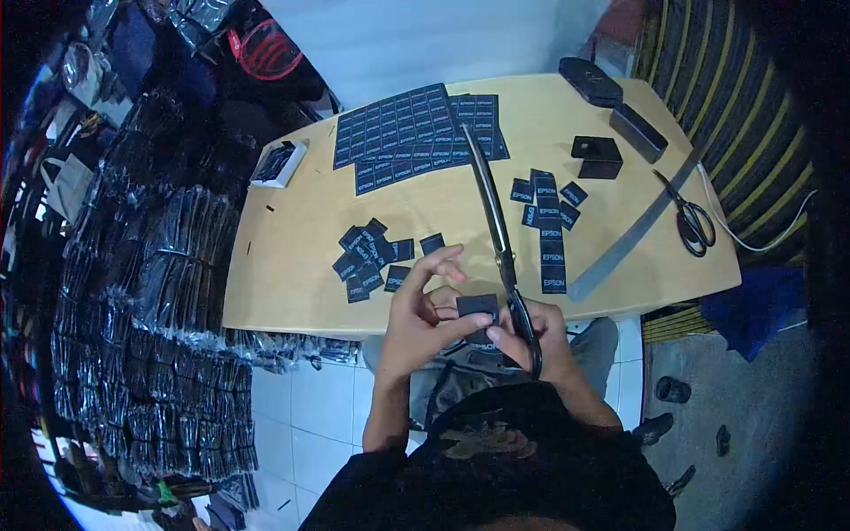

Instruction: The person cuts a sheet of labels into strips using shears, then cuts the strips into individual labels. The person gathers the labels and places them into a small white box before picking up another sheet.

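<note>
My left hand (pixel 418 320) pinches a small dark label piece (pixel 476 305) between thumb and fingers, above my lap at the table's near edge. With my right hand (pixel 551 338) I hold a large pair of scissors (pixel 496 212), blades pointing up and away over the table; they look closed. The right thumb and fingers also come up against the label piece. Several cut EPSON labels (pixel 361 257) lie in a loose pile left of the scissors. To the right rests a strip of EPSON labels (pixel 551 239) with a few single ones around it.
Uncut label sheets (pixel 394 133) lie at the table's back. A metal ruler (pixel 633 230), smaller black-handled scissors (pixel 692 226), a dark case (pixel 591 81) and an open black box (pixel 599 157) are on the right. A small white box (pixel 280 165) sits far left, beside stacked plastic-wrapped bundles (pixel 177 265).
</note>
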`<state>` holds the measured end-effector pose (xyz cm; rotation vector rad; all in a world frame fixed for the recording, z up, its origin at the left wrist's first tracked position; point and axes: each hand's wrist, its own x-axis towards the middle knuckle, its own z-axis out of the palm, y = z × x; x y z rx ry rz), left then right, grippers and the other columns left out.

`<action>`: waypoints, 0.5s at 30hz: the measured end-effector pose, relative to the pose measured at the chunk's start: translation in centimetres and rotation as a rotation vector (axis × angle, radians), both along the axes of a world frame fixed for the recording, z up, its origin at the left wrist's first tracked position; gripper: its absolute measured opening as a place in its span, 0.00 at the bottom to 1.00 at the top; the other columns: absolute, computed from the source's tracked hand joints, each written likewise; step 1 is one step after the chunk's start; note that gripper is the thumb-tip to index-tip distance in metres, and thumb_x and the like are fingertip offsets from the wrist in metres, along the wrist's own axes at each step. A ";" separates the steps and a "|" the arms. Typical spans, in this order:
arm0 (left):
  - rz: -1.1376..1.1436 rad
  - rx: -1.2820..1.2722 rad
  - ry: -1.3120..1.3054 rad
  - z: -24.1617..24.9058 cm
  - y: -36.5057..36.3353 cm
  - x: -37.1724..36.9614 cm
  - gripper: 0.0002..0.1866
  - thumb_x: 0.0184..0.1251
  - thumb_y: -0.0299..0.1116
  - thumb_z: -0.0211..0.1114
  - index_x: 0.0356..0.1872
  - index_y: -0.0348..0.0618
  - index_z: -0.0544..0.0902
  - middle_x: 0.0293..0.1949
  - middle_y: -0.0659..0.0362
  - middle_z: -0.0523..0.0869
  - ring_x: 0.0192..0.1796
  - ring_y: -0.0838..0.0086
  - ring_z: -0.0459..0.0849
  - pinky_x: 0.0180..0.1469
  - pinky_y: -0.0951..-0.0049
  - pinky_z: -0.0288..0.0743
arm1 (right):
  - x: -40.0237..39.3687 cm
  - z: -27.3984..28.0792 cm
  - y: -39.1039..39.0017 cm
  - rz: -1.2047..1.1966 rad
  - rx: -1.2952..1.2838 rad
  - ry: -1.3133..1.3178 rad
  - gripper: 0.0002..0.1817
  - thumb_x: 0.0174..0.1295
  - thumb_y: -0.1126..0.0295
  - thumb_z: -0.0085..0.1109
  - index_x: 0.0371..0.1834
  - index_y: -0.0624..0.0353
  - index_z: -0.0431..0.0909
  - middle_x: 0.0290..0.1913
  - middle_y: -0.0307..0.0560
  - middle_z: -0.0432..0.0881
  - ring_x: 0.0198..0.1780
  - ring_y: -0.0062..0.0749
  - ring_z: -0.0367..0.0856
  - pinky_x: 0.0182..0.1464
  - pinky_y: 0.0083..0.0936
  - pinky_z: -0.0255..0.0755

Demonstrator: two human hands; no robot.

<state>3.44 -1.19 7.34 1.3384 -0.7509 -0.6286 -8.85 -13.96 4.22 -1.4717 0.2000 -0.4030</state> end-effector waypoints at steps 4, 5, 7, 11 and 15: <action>0.131 -0.204 0.058 -1.1 0.4 -1.9 0.25 0.48 0.13 0.69 0.49 0.36 0.72 0.50 0.53 0.71 0.46 0.73 0.80 0.44 0.79 0.79 | 0.4 -0.1 -0.8 -0.030 -0.027 -0.098 0.07 0.56 0.75 0.64 0.28 0.61 0.74 0.20 0.28 0.68 0.21 0.07 0.63 0.22 0.11 0.54; 0.061 -0.171 -0.030 -1.8 0.8 -2.0 0.22 0.50 0.14 0.68 0.48 0.34 0.74 0.50 0.54 0.72 0.47 0.74 0.80 0.47 0.77 0.79 | 0.4 0.5 -0.8 -0.048 -0.014 -0.077 0.07 0.57 0.74 0.63 0.28 0.61 0.73 0.20 0.28 0.68 0.21 0.07 0.62 0.22 0.12 0.53; -0.015 -0.086 -0.086 -1.6 0.7 -2.4 0.14 0.54 0.16 0.67 0.43 0.32 0.80 0.47 0.56 0.75 0.49 0.75 0.79 0.49 0.77 0.77 | 0.5 0.5 -1.2 -0.031 -0.027 -0.069 0.07 0.57 0.74 0.62 0.27 0.61 0.73 0.20 0.28 0.68 0.21 0.07 0.62 0.22 0.11 0.53; 0.183 -0.019 -0.126 -0.9 0.8 -2.5 0.15 0.55 0.16 0.66 0.45 0.33 0.80 0.42 0.58 0.78 0.41 0.80 0.80 0.40 0.84 0.74 | -0.3 -1.3 -2.1 0.095 0.047 -0.100 0.12 0.55 0.66 0.67 0.29 0.61 0.74 0.20 0.28 0.66 0.23 0.09 0.62 0.24 0.13 0.54; 0.297 -0.077 -0.219 -0.6 0.8 -1.2 0.19 0.47 0.15 0.71 0.44 0.34 0.80 0.36 0.64 0.74 0.27 0.89 0.69 0.27 0.89 0.63 | -3.1 -1.6 -4.3 0.272 0.112 -0.020 0.20 0.47 0.62 0.74 0.35 0.62 0.75 0.22 0.28 0.66 0.24 0.12 0.61 0.27 0.15 0.55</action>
